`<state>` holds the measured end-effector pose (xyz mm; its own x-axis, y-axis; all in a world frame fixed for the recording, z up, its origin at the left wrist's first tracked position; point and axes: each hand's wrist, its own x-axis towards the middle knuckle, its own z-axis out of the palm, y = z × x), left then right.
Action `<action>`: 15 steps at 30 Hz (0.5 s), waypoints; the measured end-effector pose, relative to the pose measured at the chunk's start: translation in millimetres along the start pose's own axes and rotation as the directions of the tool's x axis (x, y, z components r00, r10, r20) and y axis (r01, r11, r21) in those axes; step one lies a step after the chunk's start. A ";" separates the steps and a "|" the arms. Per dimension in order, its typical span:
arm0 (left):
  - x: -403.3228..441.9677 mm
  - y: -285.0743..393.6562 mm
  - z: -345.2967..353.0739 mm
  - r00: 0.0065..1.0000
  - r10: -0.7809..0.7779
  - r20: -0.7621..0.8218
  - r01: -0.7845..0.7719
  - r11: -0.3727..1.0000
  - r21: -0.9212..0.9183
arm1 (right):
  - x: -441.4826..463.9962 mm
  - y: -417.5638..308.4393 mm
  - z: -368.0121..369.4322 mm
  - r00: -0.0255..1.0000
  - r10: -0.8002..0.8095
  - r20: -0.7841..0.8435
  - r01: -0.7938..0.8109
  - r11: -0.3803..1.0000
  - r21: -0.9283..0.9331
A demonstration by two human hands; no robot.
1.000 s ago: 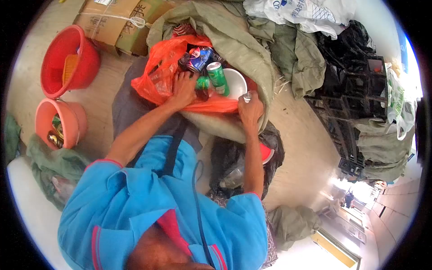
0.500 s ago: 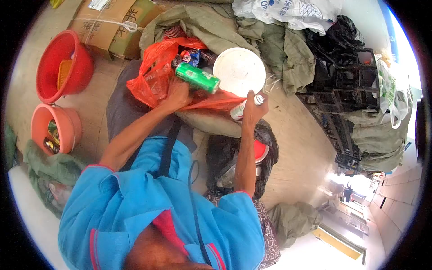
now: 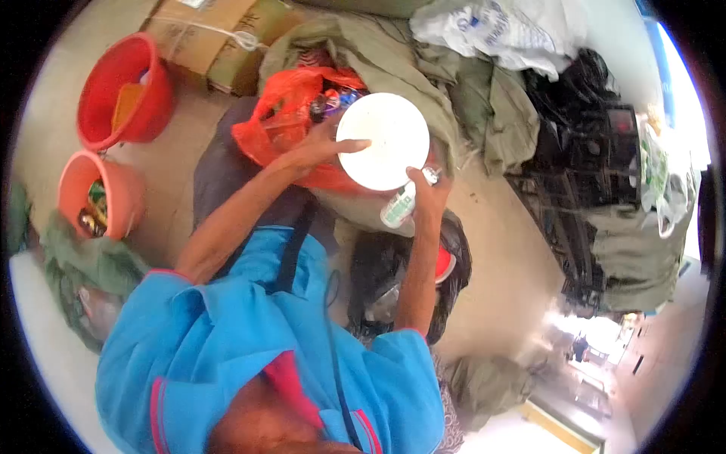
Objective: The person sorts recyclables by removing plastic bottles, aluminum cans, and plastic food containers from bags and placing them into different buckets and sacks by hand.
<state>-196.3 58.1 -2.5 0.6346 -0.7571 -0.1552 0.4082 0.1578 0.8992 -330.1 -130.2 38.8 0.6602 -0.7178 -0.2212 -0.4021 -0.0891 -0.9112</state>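
My left hand (image 3: 327, 145) grips the left edge of a white round lid or shallow tub (image 3: 386, 129), its thumb lying over the pale face and its other fingers hidden. Against the lower right of that white piece, my right hand (image 3: 432, 191) is closed around a white can with green print (image 3: 398, 210), tilted downward. Behind the left hand an orange-red plastic bag (image 3: 261, 136) lies open, with several cans and packages (image 3: 333, 102) showing inside. The white piece covers part of the bag.
At left stand a red tub (image 3: 159, 98) and a pink tub (image 3: 136, 193) holding things. A tied cardboard box (image 3: 193, 34) is at the back. An open black bag (image 3: 359, 265) sits below the right forearm. Dark crates (image 3: 616, 163) and sacks (image 3: 643, 257) line the right.
My left hand has moved right onto the white round piece, which has shifted slightly left and down. The green can seen by that hand earlier is out of sight. The right hand keeps its can.
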 end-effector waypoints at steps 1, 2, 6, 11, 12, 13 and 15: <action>-1.1 -5.2 -2.8 0.998 -0.069 0.007 0.070 0.984 -0.164 | 1.0 16.2 0.8 0.998 -0.053 -0.031 0.053 0.998 -0.028; 1.5 -10.7 -11.3 0.993 -0.114 0.003 0.109 0.942 -0.318 | 6.5 29.5 3.6 0.992 -0.122 -0.038 0.121 0.992 -0.044; 6.1 -53.7 -22.7 0.975 0.002 -0.221 0.004 1.000 0.025 | 30.4 42.9 -8.3 0.994 -0.065 0.085 0.071 0.996 -0.060; 5.9 -57.0 -27.2 0.945 0.176 -0.276 -0.098 0.956 0.275 | -23.8 -72.3 24.1 0.961 -0.153 -0.231 0.171 0.983 0.061; 2.9 -56.7 -23.5 0.940 0.184 -0.287 -0.102 0.955 0.277 | -24.0 -76.2 29.4 0.971 -0.149 -0.188 0.173 0.978 0.117; -0.4 -56.5 -17.5 0.948 0.159 -0.275 -0.089 0.964 0.252 | -25.2 -80.5 34.5 0.978 -0.146 -0.147 0.171 0.970 0.173; -3.8 -53.6 -18.4 0.954 0.138 -0.266 -0.076 0.970 0.230 | -19.9 -70.8 51.0 0.982 -0.164 0.097 0.156 0.984 0.081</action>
<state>-208.6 64.1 -57.6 0.8361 -0.5323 -0.1326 0.1966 0.0652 0.9783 -282.4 -74.3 90.0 0.7754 -0.6233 -0.1012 -0.2409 -0.1438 -0.9598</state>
